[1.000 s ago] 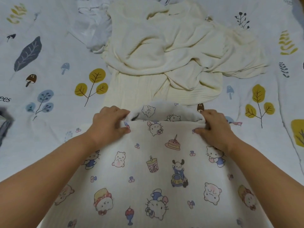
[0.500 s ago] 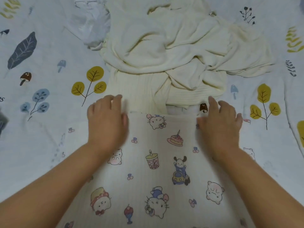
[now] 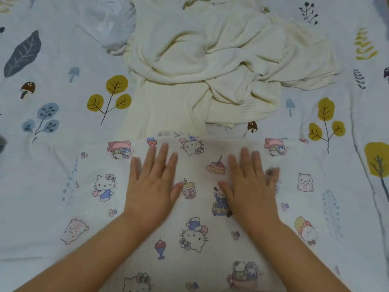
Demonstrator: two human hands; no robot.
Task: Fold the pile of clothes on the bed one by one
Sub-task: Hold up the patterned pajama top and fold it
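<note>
- Left hand (image 3: 152, 182): flat, palm down, fingers spread, pressing on the cartoon-print garment (image 3: 189, 218). Grips nothing.
- Right hand (image 3: 251, 184): same posture, flat and splayed on the garment, grips nothing. Little-finger side is motion-blurred.
- Hands sit side by side near the garment's far edge, apart from each other; a printed cup and a printed cake show in the gap between them.
- Garment lies spread on the bed sheet (image 3: 42, 144), centre-near in the head view. Far edge runs roughly straight across, just past the fingertips. Near edge runs out of frame at the bottom, so can't tell where it ends.
- Garment's left and right edges are hard to trace: pale fabric on pale sheet, low contrast.
- Cream ribbed garment (image 3: 210, 60): crumpled heap beyond the far edge. Its lower flat part reaches the cartoon-print garment's far edge; touching or slightly tucked under, can't tell which.
- White crumpled cloth (image 3: 109, 24): far left of the cream heap, touching it.
- Open room: bare sheet on both sides of the garment, wide on the left, a bit less on the right. Far side is blocked by the cream heap.
- Dark item at the left frame edge (image 3: 2, 142): too cropped to identify.
</note>
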